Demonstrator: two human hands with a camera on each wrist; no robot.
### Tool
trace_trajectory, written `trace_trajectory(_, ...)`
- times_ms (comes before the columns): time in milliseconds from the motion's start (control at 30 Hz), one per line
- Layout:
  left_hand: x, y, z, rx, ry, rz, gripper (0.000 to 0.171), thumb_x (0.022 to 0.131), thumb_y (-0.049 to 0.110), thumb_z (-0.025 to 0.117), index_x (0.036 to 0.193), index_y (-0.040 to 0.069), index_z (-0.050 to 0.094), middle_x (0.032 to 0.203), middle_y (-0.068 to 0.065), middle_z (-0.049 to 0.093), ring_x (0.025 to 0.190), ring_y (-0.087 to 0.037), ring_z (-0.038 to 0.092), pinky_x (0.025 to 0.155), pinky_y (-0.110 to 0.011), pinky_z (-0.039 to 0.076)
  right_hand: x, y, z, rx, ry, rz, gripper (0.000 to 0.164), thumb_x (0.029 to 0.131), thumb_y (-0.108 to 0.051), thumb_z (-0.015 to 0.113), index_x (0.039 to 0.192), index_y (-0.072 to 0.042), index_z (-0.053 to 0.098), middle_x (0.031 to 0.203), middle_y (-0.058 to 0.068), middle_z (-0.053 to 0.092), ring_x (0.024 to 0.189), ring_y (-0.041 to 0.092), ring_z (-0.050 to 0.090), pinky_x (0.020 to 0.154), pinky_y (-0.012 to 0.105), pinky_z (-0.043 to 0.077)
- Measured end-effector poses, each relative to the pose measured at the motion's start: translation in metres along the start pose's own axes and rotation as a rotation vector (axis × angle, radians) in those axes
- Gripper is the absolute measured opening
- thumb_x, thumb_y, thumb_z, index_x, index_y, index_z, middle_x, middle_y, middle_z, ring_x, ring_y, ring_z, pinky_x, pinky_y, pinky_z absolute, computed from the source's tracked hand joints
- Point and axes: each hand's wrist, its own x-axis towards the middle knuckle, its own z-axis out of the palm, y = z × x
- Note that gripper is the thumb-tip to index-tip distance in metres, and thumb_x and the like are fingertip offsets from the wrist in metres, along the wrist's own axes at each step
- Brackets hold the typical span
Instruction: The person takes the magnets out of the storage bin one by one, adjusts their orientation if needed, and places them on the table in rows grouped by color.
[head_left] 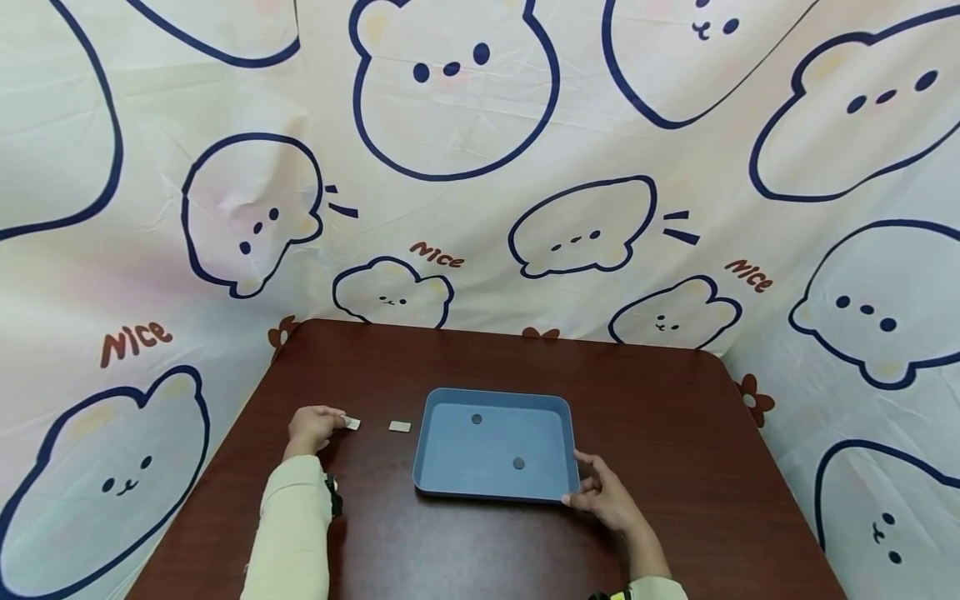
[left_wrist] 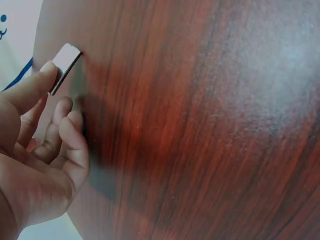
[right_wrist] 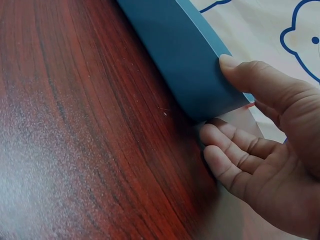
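Note:
My left hand [head_left: 312, 427] pinches a small white rectangular piece [left_wrist: 67, 56] between thumb and fingertips, low over the table's left side. The piece has a dark edge, and a dark rounded patch shows right by the thumb. A similar white rectangular piece [head_left: 400, 427] lies flat between that hand and the blue tray [head_left: 495, 402]. Two small grey discs [head_left: 519, 463] lie inside the tray, apart from each other. At the tray's near right corner my right hand [head_left: 606, 498] grips it, thumb [right_wrist: 231, 62] on the rim and other fingers lower, round the corner.
The tray stands on a dark reddish-brown wooden table [head_left: 390, 542] with rounded far corners. Pale cloth [head_left: 480, 208] printed with cartoon bears hangs behind the table and along both sides.

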Motion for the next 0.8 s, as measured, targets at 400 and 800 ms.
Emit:
trace_trajectory(400,-0.002,-0.011,0.008,0.1,0.157,0.105,0.025,0.085,0.017,0.065,0.099,-0.002,0.071,0.107,-0.022,0.062,0.106,-0.043,0.047,0.089,-0.051,0.036,0.003,0.003,0.002,0.014,0.002,-0.002,0.082,0.078,-0.007,0.075,0.144,-0.002,0.027,0.077,0.011,0.057,0.059,0.017,0.051,0.054,0.031,0.043)
trace_trajectory(800,-0.007,-0.017,0.007,-0.031,0.111,0.118,0.034,0.089,0.022,0.063,0.114,-0.001,0.065,0.119,-0.022,0.057,0.113,-0.039,0.044,0.09,-0.052,0.035,0.0,-0.002,0.002,0.0,0.008,0.017,0.082,0.078,-0.007,0.075,0.144,0.0,0.027,0.077,0.011,0.056,0.06,0.02,0.052,0.054,0.032,0.044)
